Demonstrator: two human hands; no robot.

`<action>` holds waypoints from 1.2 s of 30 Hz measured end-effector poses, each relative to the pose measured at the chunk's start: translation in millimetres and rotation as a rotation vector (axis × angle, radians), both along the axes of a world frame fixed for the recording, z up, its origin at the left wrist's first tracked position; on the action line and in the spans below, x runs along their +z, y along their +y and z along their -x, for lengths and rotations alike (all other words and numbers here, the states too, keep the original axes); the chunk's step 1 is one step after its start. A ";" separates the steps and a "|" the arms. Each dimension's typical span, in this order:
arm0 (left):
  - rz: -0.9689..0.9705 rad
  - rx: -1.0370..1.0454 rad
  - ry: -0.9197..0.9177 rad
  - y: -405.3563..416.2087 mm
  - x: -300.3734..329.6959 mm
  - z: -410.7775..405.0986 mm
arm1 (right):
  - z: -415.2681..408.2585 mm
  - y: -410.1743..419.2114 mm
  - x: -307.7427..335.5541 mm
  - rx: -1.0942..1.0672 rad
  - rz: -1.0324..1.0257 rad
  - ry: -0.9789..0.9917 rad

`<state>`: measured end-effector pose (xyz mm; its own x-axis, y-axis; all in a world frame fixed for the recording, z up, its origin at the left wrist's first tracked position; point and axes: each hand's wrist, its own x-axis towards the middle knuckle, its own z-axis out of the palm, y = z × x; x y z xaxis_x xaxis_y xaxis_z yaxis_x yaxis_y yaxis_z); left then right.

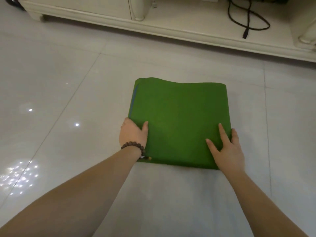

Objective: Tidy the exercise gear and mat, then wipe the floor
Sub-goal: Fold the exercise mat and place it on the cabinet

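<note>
Two bare forearms reach forward and down from the bottom edge, converging on a folded green foam exercise mat (179, 120) that lies flat on the glossy pale tiled floor (59, 82). The left hand (133, 133), with a dark wooden bead bracelet (135, 147) at the wrist, holds the mat's left edge near its near corner: the thumb lies on top of the green surface and the fingers wrap round the side, out of sight. The right hand (225, 147) rests near the mat's right near corner, thumb and forefinger straight and spread on top, the other fingers curved over the right edge. A thin blue layer shows along the mat's left side. Beyond stands a cream wooden cabinet (102, 12), with a black cable (246, 19) looped on its low shelf.
</note>
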<state>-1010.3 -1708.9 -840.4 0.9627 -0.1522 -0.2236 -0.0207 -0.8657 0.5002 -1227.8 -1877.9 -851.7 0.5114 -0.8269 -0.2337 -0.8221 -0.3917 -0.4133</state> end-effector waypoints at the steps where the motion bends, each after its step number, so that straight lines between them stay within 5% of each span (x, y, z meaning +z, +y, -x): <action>1: 0.035 0.031 0.004 0.2 2.6 1.5 | -0.3 -2.9 3.0 -0.015 0.015 -0.023; 7: 0.026 -0.107 -0.038 20.8 -10.3 17.5 | -1.0 -0.7 -2.4 -0.023 0.054 -0.035; 18: 0.248 -0.163 0.372 19.0 -5.6 -30.0 | -19.2 -48.7 10.2 -0.153 -0.259 0.004; 28: 0.241 -0.170 0.217 24.1 -11.4 -12.4 | -9.6 -39.7 15.8 -0.171 -0.275 -0.090; 36: 0.149 -0.151 0.262 44.5 93.8 37.3 | 42.1 -6.3 132.1 -0.228 -0.245 -0.046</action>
